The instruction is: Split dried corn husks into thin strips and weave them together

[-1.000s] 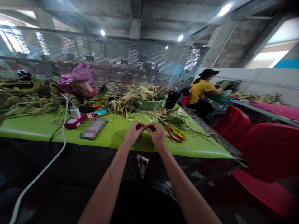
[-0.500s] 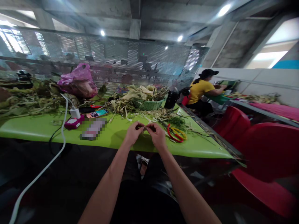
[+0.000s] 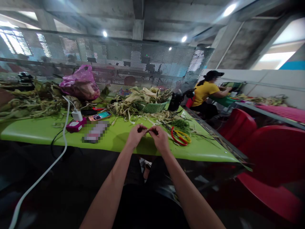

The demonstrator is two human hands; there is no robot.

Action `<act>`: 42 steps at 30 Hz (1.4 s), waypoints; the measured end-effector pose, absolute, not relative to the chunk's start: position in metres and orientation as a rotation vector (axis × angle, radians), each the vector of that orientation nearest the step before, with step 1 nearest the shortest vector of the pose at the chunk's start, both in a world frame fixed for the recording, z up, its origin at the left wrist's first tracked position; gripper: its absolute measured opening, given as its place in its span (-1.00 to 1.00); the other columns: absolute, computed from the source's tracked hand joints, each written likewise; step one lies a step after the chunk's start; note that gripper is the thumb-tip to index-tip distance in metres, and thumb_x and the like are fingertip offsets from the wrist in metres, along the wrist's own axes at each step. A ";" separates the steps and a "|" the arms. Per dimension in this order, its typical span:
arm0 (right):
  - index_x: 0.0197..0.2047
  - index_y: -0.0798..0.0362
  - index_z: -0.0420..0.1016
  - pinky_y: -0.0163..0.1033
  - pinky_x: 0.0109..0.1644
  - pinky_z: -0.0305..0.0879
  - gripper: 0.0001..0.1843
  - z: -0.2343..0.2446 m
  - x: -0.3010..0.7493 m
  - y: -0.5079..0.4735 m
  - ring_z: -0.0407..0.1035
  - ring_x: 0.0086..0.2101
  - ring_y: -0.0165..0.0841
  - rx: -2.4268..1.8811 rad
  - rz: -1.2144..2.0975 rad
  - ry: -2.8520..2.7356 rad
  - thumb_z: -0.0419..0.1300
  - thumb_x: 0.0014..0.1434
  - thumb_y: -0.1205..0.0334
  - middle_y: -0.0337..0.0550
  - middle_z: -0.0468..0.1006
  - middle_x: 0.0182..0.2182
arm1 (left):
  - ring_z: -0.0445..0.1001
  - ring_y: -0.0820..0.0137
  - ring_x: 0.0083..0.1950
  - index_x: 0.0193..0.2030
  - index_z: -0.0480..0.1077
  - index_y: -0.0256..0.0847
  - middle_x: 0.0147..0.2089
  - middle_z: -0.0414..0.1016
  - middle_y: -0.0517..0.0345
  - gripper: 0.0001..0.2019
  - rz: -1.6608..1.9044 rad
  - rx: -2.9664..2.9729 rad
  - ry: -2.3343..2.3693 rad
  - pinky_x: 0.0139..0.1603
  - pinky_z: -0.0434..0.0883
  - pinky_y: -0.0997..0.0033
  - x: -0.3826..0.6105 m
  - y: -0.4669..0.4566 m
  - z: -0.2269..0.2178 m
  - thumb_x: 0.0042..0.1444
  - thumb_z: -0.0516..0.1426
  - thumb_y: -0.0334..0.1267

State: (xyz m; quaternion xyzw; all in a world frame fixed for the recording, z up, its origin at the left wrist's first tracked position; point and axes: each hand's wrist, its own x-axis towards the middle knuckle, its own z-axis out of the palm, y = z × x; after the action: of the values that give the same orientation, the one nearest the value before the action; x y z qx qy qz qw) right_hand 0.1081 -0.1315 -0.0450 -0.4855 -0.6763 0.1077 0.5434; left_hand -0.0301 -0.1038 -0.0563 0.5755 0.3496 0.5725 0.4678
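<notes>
My left hand (image 3: 136, 135) and my right hand (image 3: 160, 136) meet fingertip to fingertip above the front edge of the green table (image 3: 114, 143). Both are pinched closed around something too small to make out between the thumbs and forefingers. Just right of my right hand lie scissors (image 3: 181, 136) with red and yellow handles. Behind the hands, dried plant husks (image 3: 145, 94) fill a green basket (image 3: 152, 107). A small heap of green strands (image 3: 181, 125) rests beyond the scissors.
To the left are a pink plastic bag (image 3: 79, 83), a phone (image 3: 99, 116), a purple power socket (image 3: 75, 124) with a white cable (image 3: 53, 163), and piled dry leaves (image 3: 30, 103). Red chairs (image 3: 274, 152) stand at right. A person in yellow (image 3: 205, 92) sits farther off.
My hands hold nearly the same place, fingertips still together, with only a very slight shift of the fingers. The whole view has moved a little.
</notes>
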 end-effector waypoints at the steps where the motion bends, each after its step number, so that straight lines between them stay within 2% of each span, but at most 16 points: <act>1: -0.37 0.06 0.43 -0.24 -0.30 0.24 -0.93 -0.045 0.108 -0.131 0.33 -0.41 -0.33 -1.150 0.244 -1.606 0.15 0.05 0.26 -0.18 0.46 -0.44 | 0.39 0.46 -0.35 -0.34 0.39 -0.28 -0.39 0.44 0.15 -0.85 1.400 1.416 0.859 -0.25 0.32 0.41 -0.030 -0.104 -0.056 -0.08 0.20 -0.30; 9: -0.33 0.05 0.36 -0.26 -0.30 0.26 -0.88 -0.044 0.107 -0.134 0.32 -0.44 -0.36 -1.104 0.234 -1.550 0.16 0.09 0.19 -0.22 0.44 -0.45 | 0.39 0.44 -0.36 -0.36 0.40 -0.28 -0.40 0.45 0.14 -0.82 1.377 1.531 0.916 -0.25 0.33 0.40 -0.027 -0.105 -0.056 -0.07 0.22 -0.21; 28: -0.29 0.05 0.38 -0.23 -0.25 0.27 -0.92 -0.041 0.106 -0.137 0.34 -0.39 -0.33 -1.108 0.159 -1.607 0.12 0.09 0.27 -0.18 0.47 -0.40 | 0.37 0.44 -0.38 -0.36 0.43 -0.27 -0.42 0.45 0.15 -0.78 1.371 1.595 0.980 -0.32 0.30 0.42 -0.028 -0.111 -0.050 -0.07 0.22 -0.15; 33: -0.29 0.05 0.38 -0.22 -0.22 0.27 -0.92 -0.039 0.103 -0.140 0.35 -0.36 -0.32 -1.084 0.131 -1.603 0.12 0.11 0.26 -0.18 0.46 -0.39 | 0.31 0.47 -0.44 -0.40 0.43 -0.26 -0.48 0.41 0.20 -0.83 1.419 1.567 1.009 -0.39 0.25 0.47 -0.029 -0.112 -0.048 -0.08 0.21 -0.20; 38: -0.27 0.02 0.37 -0.19 -0.19 0.32 -0.92 -0.036 0.101 -0.144 0.35 -0.32 -0.33 -1.049 0.093 -1.581 0.12 0.11 0.28 -0.12 0.41 -0.27 | 0.27 0.49 -0.46 -0.46 0.38 -0.25 -0.53 0.36 0.24 -0.89 1.507 1.470 0.993 -0.41 0.23 0.48 -0.029 -0.114 -0.044 -0.09 0.20 -0.26; 42: -0.35 0.02 0.39 -0.16 -0.12 0.30 -0.98 -0.033 0.100 -0.146 0.32 -0.24 -0.27 -1.069 -0.001 -1.655 0.14 0.11 0.30 -0.12 0.39 -0.34 | 0.27 0.50 -0.45 -0.46 0.37 -0.25 -0.52 0.34 0.25 -0.91 1.534 1.458 0.980 -0.38 0.24 0.48 -0.029 -0.116 -0.042 -0.09 0.19 -0.30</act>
State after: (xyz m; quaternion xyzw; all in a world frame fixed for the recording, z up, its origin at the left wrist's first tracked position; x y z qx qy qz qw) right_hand 0.0998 -0.1464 -0.0331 -0.4523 -0.7001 -0.0005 0.5526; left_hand -0.0288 -0.1157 -0.0420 0.5746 0.3864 0.6045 0.3938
